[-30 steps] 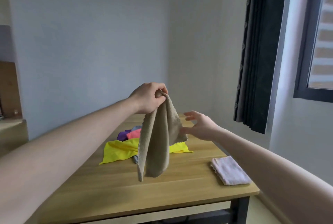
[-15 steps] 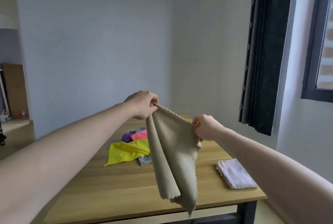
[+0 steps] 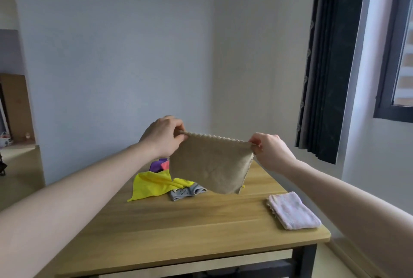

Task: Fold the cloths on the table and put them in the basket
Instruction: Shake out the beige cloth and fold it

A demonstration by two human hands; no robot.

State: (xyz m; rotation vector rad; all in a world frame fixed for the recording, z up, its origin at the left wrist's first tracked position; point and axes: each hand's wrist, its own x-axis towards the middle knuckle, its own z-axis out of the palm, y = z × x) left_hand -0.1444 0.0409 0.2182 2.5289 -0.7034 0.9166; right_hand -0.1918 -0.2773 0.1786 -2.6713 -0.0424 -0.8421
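**Tan cloth held spread above the bench**

The left hand (image 3: 164, 135) pinches one top corner of the tan cloth (image 3: 211, 165), its fingers curled round the scalloped edge. The right hand (image 3: 269, 150) pinches the other top corner in the same way. Between them the upper edge runs nearly straight, sloping a little down toward the right hand, and the cloth hangs in the air above the bench (image 3: 190, 226), its lower edge clear of the wood.

Behind the hanging cloth lies a heap of loose cloths: a yellow cloth (image 3: 154, 185) spread toward the left, a grey cloth (image 3: 186, 191) bunched just beside it, and a purple cloth (image 3: 156, 165) touching a pink cloth (image 3: 165, 165) farther back. A folded pale cloth (image 3: 292, 210) lies near the bench's right edge, well apart from the heap.

A dark curtain (image 3: 328, 65) hangs by the window at the right.
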